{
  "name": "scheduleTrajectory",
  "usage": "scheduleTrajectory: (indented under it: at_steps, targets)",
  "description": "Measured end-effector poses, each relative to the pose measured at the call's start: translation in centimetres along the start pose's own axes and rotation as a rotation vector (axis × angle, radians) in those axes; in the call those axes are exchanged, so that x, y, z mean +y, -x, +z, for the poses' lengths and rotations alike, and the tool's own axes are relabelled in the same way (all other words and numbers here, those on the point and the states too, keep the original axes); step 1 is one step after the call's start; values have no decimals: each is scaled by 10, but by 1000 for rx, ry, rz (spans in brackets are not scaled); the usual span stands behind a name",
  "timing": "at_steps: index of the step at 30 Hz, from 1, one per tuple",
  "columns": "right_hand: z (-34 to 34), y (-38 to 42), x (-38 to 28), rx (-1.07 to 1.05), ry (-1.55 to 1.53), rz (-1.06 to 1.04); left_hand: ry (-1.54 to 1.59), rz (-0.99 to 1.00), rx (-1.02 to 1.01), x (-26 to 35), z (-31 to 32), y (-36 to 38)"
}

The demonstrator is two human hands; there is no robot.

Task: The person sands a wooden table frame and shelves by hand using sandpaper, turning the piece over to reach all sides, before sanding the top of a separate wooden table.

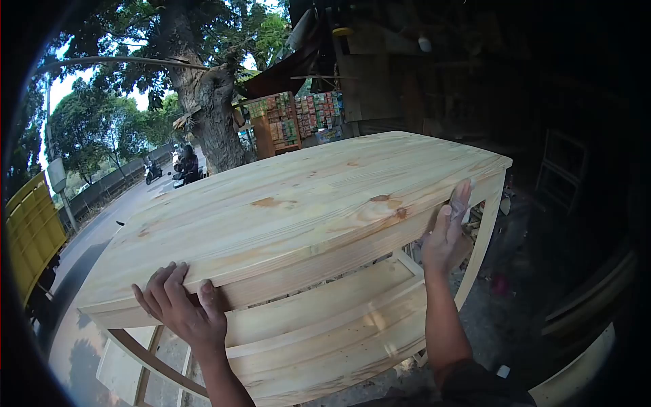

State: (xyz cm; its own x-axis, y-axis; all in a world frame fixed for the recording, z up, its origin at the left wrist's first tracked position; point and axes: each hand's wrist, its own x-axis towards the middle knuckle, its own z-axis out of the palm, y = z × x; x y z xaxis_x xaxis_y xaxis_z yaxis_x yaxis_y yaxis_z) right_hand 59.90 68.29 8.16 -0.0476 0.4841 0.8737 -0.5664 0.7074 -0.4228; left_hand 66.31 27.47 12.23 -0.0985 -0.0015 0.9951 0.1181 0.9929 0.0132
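A pale, bare-wood table (305,186) with knots in its top and a plank shelf (325,339) below stands before me. My left hand (180,302) is open, its spread fingers lying on the near edge of the top at the left. At the right end my right hand (449,234) presses against the front board, thumb and fingers pointing up. Those fingers are partly blurred, and something greyish shows at them that I cannot make out. Under the top, the front board (352,254) runs between two slim legs.
A tree trunk (210,102) rises behind the table. Beyond it are shelves of small packets (281,122). A yellow truck (34,237) and a motorbike rider (186,166) are on the road at left. Another wooden frame (129,366) stands at lower left; dark clutter lies at right.
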Motion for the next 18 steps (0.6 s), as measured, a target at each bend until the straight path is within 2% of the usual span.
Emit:
scheduleTrajectory:
  at_steps: [2, 4, 9, 10, 13, 15, 18]
  targets:
    - [30, 34, -40, 2, 124, -120, 42, -9, -33, 0, -10, -3]
    - [54, 83, -119, -295, 85, -354, 69, -9, -44, 1, -15, -8]
    - [50, 78, -119, -347, 180, -496, 166, 15, -61, -10, -23, -9]
    - [36, 57, -111, -253, 269, -299, 172, 15, -69, -14, -24, -9]
    - [64, 69, -131, -48, 272, -132, 193, 30, -85, -19, -28, -10]
    - [80, 121, -189, -344, 121, -354, 223, 46, -95, -21, -31, -9]
    - [74, 122, -178, -400, 231, -464, 221, 82, -95, -29, -29, -8]
